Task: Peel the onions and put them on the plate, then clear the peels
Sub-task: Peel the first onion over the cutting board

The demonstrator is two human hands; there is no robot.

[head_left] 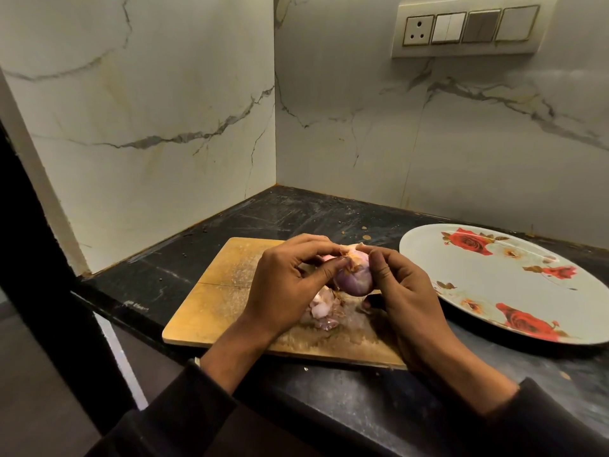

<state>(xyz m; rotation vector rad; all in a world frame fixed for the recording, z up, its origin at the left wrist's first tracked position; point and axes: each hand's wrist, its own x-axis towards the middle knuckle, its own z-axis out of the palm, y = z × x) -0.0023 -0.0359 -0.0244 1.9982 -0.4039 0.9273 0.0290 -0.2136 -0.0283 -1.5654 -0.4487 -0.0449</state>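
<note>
Both hands are raised just above the wooden cutting board (211,291), which seems sensible: whatever skin comes away drops onto the board rather than the dark table (329,407). The right hand (405,291) has its grip closed around the onion (354,280), cradling it from the right side and underneath so it can be turned, while the left hand (290,285) pinches at the dry papery skin near the onion's top, where thumb and fingertips meet; I judge it is tearing a strip loose. The onion is purple and glossy on its near face, so a good part of the outer skin looks to be off already. Under the hands lies one small heap of peels (321,310), pale and pinkish, resting on the board. The flowered plate (494,285) sits to the right, near the board and within easy reach for dropping the onion once bare; nothing lies on the part of it I can see. By my count: one onion in view, one board, one plate, one pile of peels. Whether another onion hides behind the hands I cannot tell.
</note>
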